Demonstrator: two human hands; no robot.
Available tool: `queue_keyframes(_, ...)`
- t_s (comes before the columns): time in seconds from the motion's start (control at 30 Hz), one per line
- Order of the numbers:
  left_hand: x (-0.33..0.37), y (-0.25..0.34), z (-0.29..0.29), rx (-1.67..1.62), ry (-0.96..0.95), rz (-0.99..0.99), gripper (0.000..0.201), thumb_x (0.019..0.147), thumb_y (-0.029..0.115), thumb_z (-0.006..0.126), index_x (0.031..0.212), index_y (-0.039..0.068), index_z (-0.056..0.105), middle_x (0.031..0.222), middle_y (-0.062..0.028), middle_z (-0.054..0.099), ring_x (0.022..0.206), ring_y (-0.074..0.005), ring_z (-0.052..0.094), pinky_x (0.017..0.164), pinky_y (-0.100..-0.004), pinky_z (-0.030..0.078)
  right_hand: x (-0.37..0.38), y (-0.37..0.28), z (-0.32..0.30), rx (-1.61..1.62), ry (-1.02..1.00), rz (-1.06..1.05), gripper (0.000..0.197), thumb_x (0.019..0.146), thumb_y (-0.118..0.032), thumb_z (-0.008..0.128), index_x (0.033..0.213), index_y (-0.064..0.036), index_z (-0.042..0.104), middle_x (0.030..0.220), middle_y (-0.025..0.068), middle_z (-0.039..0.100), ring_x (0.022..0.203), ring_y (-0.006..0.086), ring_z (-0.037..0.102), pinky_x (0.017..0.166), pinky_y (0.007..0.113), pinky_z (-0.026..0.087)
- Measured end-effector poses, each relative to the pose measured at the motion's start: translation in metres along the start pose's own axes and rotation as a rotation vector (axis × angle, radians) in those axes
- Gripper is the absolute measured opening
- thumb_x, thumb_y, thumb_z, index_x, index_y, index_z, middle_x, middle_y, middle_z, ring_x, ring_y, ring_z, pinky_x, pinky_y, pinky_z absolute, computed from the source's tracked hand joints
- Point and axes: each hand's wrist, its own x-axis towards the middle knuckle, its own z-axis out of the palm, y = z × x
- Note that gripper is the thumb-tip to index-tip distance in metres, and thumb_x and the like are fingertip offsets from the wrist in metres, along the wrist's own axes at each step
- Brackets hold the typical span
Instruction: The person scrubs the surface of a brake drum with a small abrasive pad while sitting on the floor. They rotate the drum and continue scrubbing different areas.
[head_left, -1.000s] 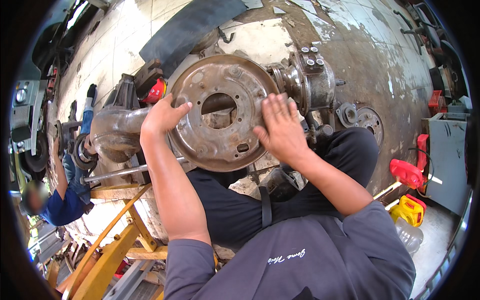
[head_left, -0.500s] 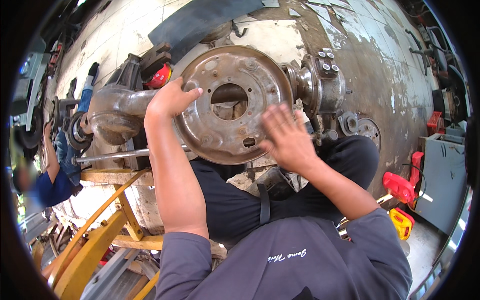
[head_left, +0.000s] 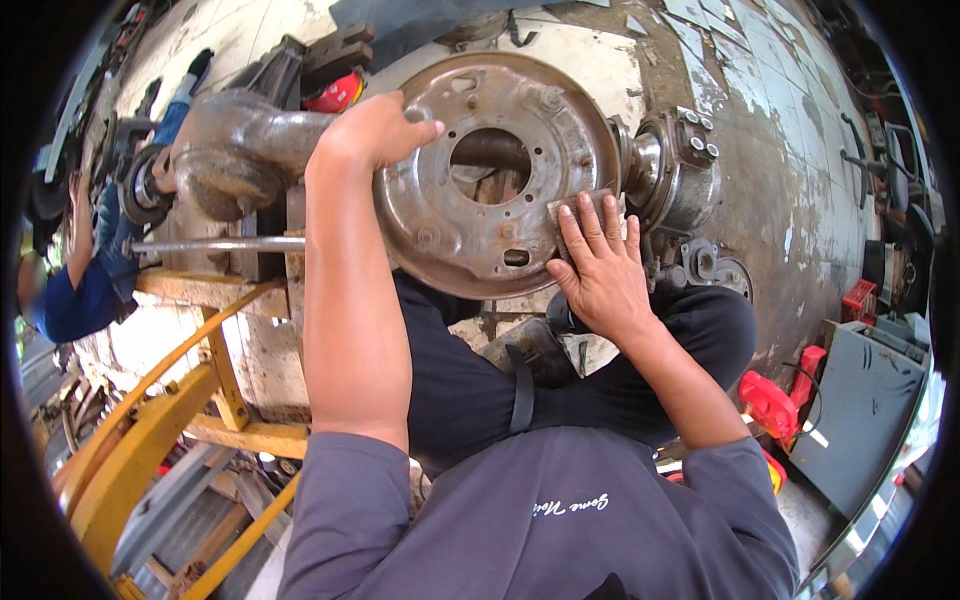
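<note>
A round, brownish metal brake backing plate (head_left: 470, 225) stands in front of me, with a large centre hole and several smaller holes. My left hand (head_left: 375, 130) is closed on its upper left rim, thumb on the face and the other fingers hidden behind. On the lower right of the plate my right hand (head_left: 605, 270) lies flat, fingers stretched and slightly apart. Beneath those fingers is a thin greyish-brown square sheet that looks like sandpaper (head_left: 565, 205), pressed against the plate. An axle housing (head_left: 225, 150) lies left of the plate, and a metal hub (head_left: 680, 175) sits right of it.
A yellow frame (head_left: 160, 450) stands at the lower left, with a metal rod (head_left: 220, 245) above it. At far left another person's blue sleeve (head_left: 80, 300) shows. A grey metal cabinet (head_left: 850, 410) and a red object (head_left: 768, 405) are at right.
My right hand, blurred before, now lies sharp on the plate with the sheet showing under its fingers. The plate and left hand appear higher and further right as the view shifts.
</note>
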Motion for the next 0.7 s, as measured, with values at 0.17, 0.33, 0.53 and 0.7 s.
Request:
queue_keyframes(0.17, -0.003, 0.001, 0.001, -0.043, 0.001, -0.008, 0.079, 0.090, 0.053, 0.071, 0.140, -0.005, 0.056, 0.136, -0.0254, 0.063, 0.128, -0.0375, 0.061, 0.107, -0.0443, 0.047, -0.026, -0.021, -0.001, 0.079, -0.128, -0.176, 0.070, 0.103, -0.054, 0.048, 0.158, -0.0120, 0.041, 0.166, 0.0125, 0.033, 0.156, 0.0364, 0.022, 0.125, 0.059, 0.012)
queue_keyframes(0.33, -0.007, 0.004, -0.005, -0.072, -0.096, -0.049, 0.095, 0.089, 0.051, 0.074, 0.154, -0.007, 0.037, 0.152, -0.0279, 0.049, 0.144, -0.0347, 0.047, 0.118, -0.0400, 0.038, -0.021, -0.035, -0.003, 0.051, -0.135, -0.145, 0.075, 0.099, -0.054, 0.054, 0.158, -0.0090, 0.040, 0.166, 0.0116, 0.033, 0.156, 0.0338, 0.023, 0.125, 0.060, 0.012)
queue_keyframes(0.53, -0.008, 0.007, -0.007, -0.079, -0.075, -0.062, 0.094, 0.089, 0.050, 0.074, 0.155, -0.005, 0.037, 0.151, -0.0282, 0.050, 0.141, -0.0347, 0.050, 0.117, -0.0386, 0.039, -0.017, -0.033, -0.005, -0.011, -0.139, -0.203, 0.078, 0.097, -0.055, 0.057, 0.157, -0.0091, 0.041, 0.166, 0.0113, 0.034, 0.155, 0.0322, 0.027, 0.125, 0.059, 0.013)
queue_keyframes(0.7, -0.008, 0.003, -0.007, -0.077, -0.083, -0.031, 0.093, 0.089, 0.050, 0.073, 0.155, -0.006, 0.037, 0.149, -0.0282, 0.052, 0.140, -0.0351, 0.051, 0.116, -0.0385, 0.040, -0.037, -0.035, -0.010, 0.091, -0.195, -0.185, 0.074, 0.097, -0.049, 0.059, 0.156, -0.0075, 0.041, 0.164, 0.0136, 0.036, 0.154, 0.0312, 0.030, 0.124, 0.059, 0.015)
